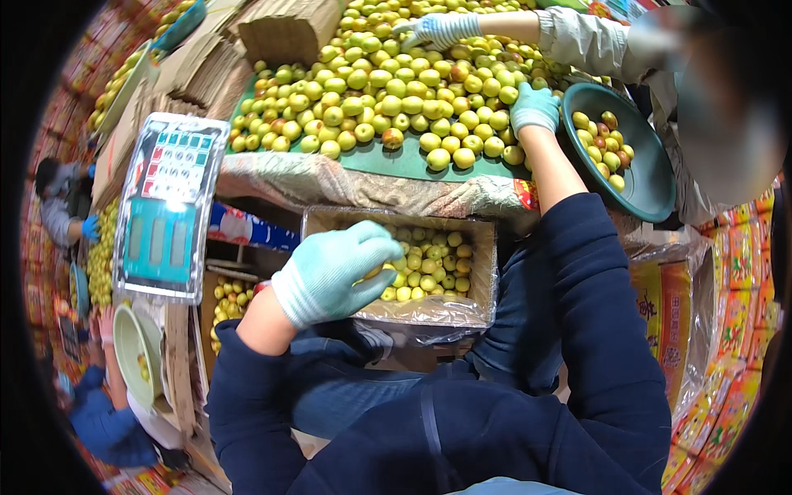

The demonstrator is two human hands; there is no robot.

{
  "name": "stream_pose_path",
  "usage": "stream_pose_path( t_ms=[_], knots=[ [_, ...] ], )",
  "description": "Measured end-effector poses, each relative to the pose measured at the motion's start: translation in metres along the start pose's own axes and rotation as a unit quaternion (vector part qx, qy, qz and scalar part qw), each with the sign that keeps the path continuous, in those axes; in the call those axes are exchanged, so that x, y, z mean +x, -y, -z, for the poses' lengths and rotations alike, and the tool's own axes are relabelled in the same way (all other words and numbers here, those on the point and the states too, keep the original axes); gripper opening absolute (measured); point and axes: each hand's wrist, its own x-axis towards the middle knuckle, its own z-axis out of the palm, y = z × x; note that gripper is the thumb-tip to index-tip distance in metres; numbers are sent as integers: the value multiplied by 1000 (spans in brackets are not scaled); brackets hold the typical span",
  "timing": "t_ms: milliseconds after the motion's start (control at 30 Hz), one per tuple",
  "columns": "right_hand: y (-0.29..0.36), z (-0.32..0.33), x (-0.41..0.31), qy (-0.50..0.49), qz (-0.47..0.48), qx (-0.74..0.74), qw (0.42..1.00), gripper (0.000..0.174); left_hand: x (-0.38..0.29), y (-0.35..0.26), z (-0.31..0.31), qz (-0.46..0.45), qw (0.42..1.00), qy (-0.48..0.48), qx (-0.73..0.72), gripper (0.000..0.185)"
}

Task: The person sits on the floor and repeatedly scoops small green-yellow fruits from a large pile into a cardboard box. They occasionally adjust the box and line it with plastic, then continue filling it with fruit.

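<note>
Yellow-green jujubes (383, 93), some with red-brown patches, lie heaped on a green-topped table (383, 162). My right hand (536, 110), in a pale green knit glove, reaches into the heap's right edge; its fingertips are hidden against the fruit. Below the table edge stands a plastic-lined cardboard box (489, 266) holding many jujubes. Above its left part is my left hand (340, 272), gloved alike, with curled fingers and yellow-green fruit showing between them and the thumb. A dark green basin (656, 179) with several redder jujubes sits right of my right hand.
A co-worker's striped-gloved hand (442, 31) rests on the heap's far side. A digital scale display (170, 210) stands at left, near stacked flattened cardboard (201, 71). Fabric padding (346, 179) covers the table's front edge. Other people work at far left; printed cartons (742, 266) line the right.
</note>
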Motion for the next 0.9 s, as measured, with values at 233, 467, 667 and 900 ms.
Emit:
stream_pose_path(
  t_ms=[233, 467, 667, 900],
  knots=[
    [5, 34, -18, -13, 102, 46, 994, 31, -98, -63, 5, 142, 973, -178, 33, 27],
    [-71, 94, -7, -211, 243, 135, 937, 48, -292, -80, -41, 484, 578, -649, -106, 19],
    [-201, 38, 72, -37, 69, 99, 992, 58, -409, -40, -95, 454, 318, -703, -446, 16],
    [-232, 65, 45, -18, 109, 195, 975, 50, -444, 22, -106, 344, 149, -781, -500, 32]
  ],
)
